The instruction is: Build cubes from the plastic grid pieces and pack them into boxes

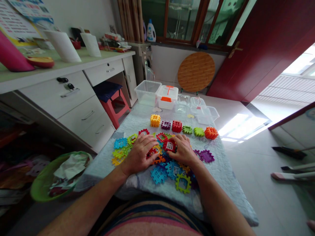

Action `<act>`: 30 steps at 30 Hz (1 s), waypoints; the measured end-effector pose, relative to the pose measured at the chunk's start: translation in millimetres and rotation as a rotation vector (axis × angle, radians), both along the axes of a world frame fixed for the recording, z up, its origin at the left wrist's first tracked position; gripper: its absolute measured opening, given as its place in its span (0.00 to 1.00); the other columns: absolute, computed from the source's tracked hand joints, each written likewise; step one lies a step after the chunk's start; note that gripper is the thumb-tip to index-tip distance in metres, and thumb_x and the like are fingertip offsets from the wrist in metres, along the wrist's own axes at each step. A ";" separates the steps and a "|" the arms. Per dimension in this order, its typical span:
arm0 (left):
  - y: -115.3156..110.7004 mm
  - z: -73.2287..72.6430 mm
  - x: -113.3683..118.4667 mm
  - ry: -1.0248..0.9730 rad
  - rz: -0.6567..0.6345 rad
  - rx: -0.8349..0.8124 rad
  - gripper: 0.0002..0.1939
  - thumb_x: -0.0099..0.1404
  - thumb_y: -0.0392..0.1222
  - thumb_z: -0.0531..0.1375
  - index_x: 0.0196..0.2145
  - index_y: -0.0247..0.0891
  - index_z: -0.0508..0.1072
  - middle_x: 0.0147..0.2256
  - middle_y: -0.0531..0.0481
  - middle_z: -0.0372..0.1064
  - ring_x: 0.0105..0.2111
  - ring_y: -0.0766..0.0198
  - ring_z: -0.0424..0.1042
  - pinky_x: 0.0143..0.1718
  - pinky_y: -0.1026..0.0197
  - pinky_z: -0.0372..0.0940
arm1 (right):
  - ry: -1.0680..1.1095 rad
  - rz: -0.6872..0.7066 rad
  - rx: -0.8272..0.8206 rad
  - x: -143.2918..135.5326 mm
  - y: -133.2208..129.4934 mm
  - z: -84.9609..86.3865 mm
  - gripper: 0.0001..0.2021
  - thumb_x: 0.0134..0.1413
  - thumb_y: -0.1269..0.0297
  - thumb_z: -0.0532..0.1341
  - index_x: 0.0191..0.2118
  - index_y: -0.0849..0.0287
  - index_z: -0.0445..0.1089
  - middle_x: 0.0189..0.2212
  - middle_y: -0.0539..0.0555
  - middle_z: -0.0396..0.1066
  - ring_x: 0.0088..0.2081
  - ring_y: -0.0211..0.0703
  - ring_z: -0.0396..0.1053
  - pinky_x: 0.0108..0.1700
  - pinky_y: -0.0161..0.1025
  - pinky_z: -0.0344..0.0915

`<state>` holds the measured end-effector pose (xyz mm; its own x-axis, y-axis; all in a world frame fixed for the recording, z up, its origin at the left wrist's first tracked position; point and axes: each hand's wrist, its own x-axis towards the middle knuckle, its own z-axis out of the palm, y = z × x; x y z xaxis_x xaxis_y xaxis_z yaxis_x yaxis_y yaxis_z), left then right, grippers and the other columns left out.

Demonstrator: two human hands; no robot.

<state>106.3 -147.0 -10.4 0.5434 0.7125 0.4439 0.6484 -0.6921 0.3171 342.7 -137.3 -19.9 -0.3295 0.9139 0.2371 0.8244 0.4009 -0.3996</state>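
A pile of notched plastic interlocking tiles (158,173) lies on the cloth-covered table (103,170). My left hand (142,151) rests palm down over the left part of the pile. Its fingers are stretched out and its thumb is apart, beside a red tile (152,151); it holds nothing I can make out. With thumb and fingers, my right hand (184,149) grips a red tile with a white window grid (169,145). Close below are a lime green frame tile (183,183) and, at the right, a purple tile (208,156).
Behind the pile stands a row of assembled cubes and tiles, including a yellow cube (155,120), a red cube (177,126) and an orange block (211,133). Clear plastic boxes (147,92) and a lidded box with orange clips (167,97) line the far edge. A green basket (36,186) stands left.
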 end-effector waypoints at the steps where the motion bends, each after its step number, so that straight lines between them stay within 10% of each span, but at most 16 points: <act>1: 4.2 3.9 4.0 0.005 -0.012 -0.018 0.18 0.64 0.45 0.59 0.51 0.40 0.70 0.52 0.43 0.69 0.56 0.50 0.63 0.63 0.41 0.49 | 0.021 -0.001 -0.010 2.0 0.3 1.0 0.21 0.46 0.58 0.67 0.48 0.54 0.70 0.44 0.56 0.68 0.47 0.53 0.61 0.52 0.50 0.56; 14: 50.1 19.3 53.2 0.326 -0.269 -0.206 0.19 0.56 0.41 0.66 0.46 0.39 0.73 0.47 0.43 0.72 0.50 0.50 0.68 0.52 0.49 0.60 | 0.447 -0.160 0.064 32.4 13.6 -3.0 0.17 0.53 0.54 0.63 0.46 0.57 0.70 0.42 0.56 0.70 0.45 0.50 0.67 0.50 0.49 0.63; 24: 51.4 17.3 67.4 0.301 -0.188 -0.250 0.25 0.52 0.39 0.68 0.48 0.38 0.69 0.45 0.42 0.68 0.46 0.49 0.68 0.46 0.51 0.63 | 0.522 -0.167 0.033 37.6 16.8 -9.2 0.19 0.52 0.53 0.63 0.48 0.56 0.69 0.43 0.56 0.71 0.45 0.49 0.68 0.49 0.49 0.65; 30: 55.3 21.4 63.2 0.167 -0.254 -0.360 0.07 0.56 0.30 0.61 0.32 0.38 0.68 0.31 0.52 0.68 0.31 0.62 0.68 0.32 0.62 0.61 | 0.538 -0.139 0.024 37.7 15.5 -7.0 0.19 0.51 0.56 0.63 0.49 0.56 0.69 0.44 0.56 0.70 0.46 0.48 0.68 0.50 0.48 0.65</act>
